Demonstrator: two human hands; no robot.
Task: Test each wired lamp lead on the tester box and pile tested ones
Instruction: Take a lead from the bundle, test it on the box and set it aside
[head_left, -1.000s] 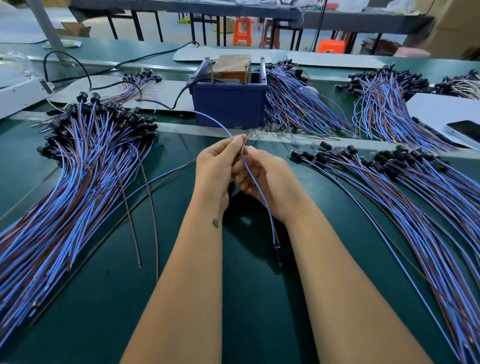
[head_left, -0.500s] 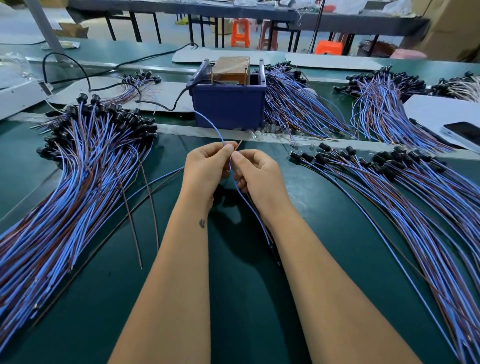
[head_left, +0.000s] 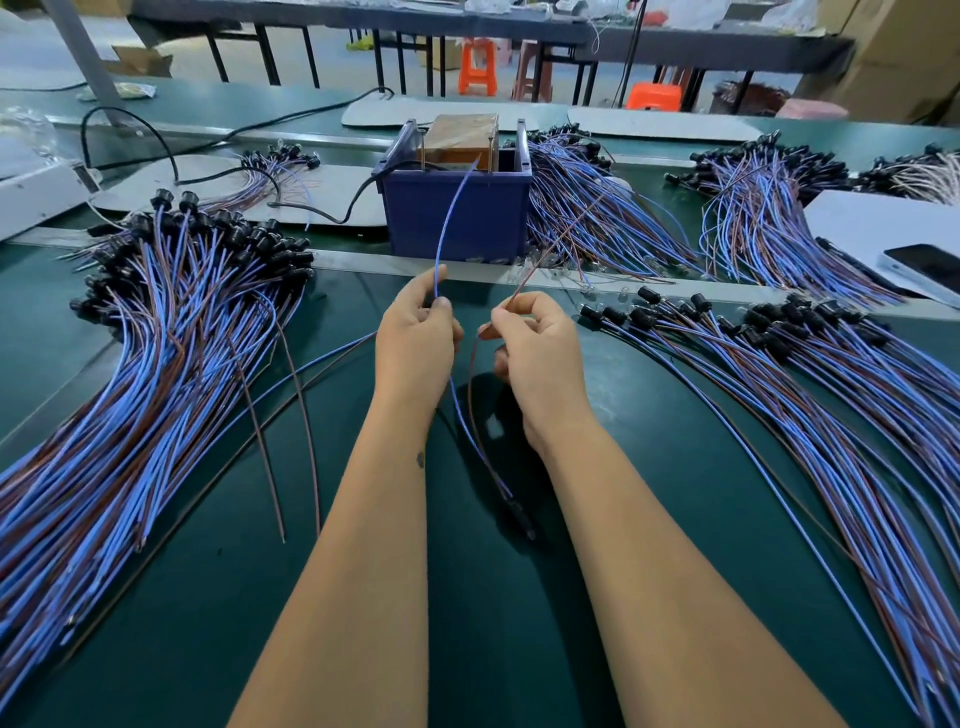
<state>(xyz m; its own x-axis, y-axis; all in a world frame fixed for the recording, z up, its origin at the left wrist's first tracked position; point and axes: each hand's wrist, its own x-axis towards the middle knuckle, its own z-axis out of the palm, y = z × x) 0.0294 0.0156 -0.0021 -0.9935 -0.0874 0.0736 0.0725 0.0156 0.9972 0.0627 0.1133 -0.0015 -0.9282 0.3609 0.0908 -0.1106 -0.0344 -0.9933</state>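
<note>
lamp lead (head_left: 470, 415) hangs between my two hands near the middle of the bench, its black lamp socket (head_left: 519, 512) dangling low between my forearms. going left to right: the big pile of leads on the left (head_left: 156, 353) fans toward me, sockets at the far end. my left hand (head_left: 415, 338) pinches the blue wire (head_left: 447, 228), whose free end arcs up to the top of the blue tester box (head_left: 457, 208); whether it touches a contact i cannot tell. my right hand (head_left: 540, 353) pinches the brown wire (head_left: 550, 244), its tip slanting up beside the box's right side, apparently not yet on the box. further right lies another fan of leads (head_left: 779, 374), and at the far right a phone (head_left: 924, 267) on a white sheet.

i judge the lead very light and limp; the thin wires flex and spring, so i would hold each close to its bare tip to steer it, and keep the socket from swinging, since its small lamp is likely fragile.

the bench is a dark green mat (head_left: 493, 623), smooth and slightly glossy. beyond it stand long tables, orange stools (head_left: 478, 65) and cardboard cartons in a workshop.
</note>
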